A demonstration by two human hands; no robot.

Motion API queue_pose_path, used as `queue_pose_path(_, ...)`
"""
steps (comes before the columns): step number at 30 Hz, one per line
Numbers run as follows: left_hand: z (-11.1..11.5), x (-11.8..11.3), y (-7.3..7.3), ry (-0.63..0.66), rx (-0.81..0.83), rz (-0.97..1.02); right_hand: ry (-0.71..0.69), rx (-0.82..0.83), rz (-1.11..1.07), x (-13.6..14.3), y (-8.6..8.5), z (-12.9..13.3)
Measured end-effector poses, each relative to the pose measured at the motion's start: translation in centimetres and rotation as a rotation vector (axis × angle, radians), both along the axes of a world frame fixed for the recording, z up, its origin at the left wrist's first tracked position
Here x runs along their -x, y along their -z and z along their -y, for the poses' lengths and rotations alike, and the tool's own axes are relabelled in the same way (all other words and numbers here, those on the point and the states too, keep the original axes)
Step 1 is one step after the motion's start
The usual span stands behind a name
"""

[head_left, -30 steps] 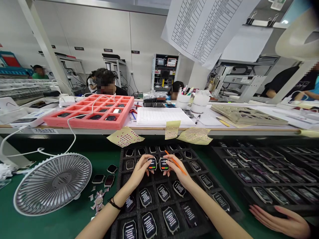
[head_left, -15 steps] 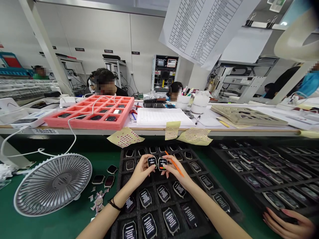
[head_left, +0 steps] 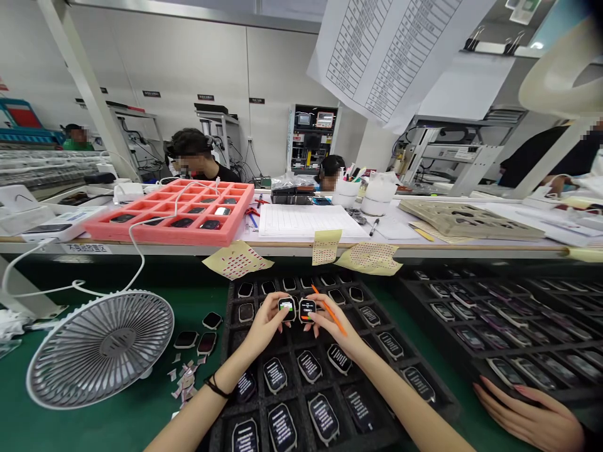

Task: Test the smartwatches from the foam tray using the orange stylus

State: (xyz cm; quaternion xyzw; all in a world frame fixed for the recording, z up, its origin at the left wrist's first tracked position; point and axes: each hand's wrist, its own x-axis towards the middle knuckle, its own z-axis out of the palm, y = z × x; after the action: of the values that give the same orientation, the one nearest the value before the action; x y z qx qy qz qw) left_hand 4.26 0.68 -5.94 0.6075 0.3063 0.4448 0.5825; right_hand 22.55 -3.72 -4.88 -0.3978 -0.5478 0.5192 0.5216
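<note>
My left hand (head_left: 269,321) grips a smartwatch without a strap (head_left: 286,307), its thumb on the screen, which shows white and green. Close beside it, another smartwatch (head_left: 308,310) with a lit dark screen is held in my right hand (head_left: 326,319), the thumb low on its face. An orange stick-like tool (head_left: 332,312) lies slantwise across my right hand, its pointed end up. Both hands are above a black foam tray (head_left: 294,392), where many watches sit in compartments, several with white text showing.
A grey fan (head_left: 101,348), loose watches (head_left: 186,339) and paper scraps (head_left: 186,380) lie to the left. At right, a co-worker's hand (head_left: 532,411) touches a second black tray (head_left: 464,361). The shelf (head_left: 301,248) ahead carries a pink foam tray (head_left: 164,232).
The left watch's screen has gone from dark with text to white and green. The co-worker's hand and the right tray have shifted left. My hands stay nearly in place.
</note>
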Motion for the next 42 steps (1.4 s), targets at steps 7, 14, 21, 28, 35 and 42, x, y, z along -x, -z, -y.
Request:
queue_pose_path(7, 0.00, 0.04, -0.01, 0.013, 0.015, 0.004, 0.087, 0.022, 0.027, 0.09, -0.65, 0.23)
queue_pose_path(14, 0.38, -0.06, -0.39, 0.024, -0.004, -0.025, 0.027, 0.004, -0.011, 0.04, -0.12, 0.01)
queue_pose_path(21, 0.51, -0.01, -0.57, 0.002, -0.005, -0.056, 0.009, -0.001, 0.021, 0.02, 0.17, -0.05)
queue_pose_path(28, 0.39, 0.03, -0.80, -0.013, 0.033, -0.068, 0.129, 0.042, 0.020, 0.00, -0.08, -0.06)
queue_pose_path(35, 0.48, -0.06, -0.95, -0.012, 0.066, -0.064, 0.155, 0.063, -0.010, 0.06, -0.06, -0.09)
queue_pose_path(42, 0.38, -0.01, -0.77, -0.007, 0.052, -0.089, 0.129, 0.067, -0.013, 0.06, -0.35, 0.08)
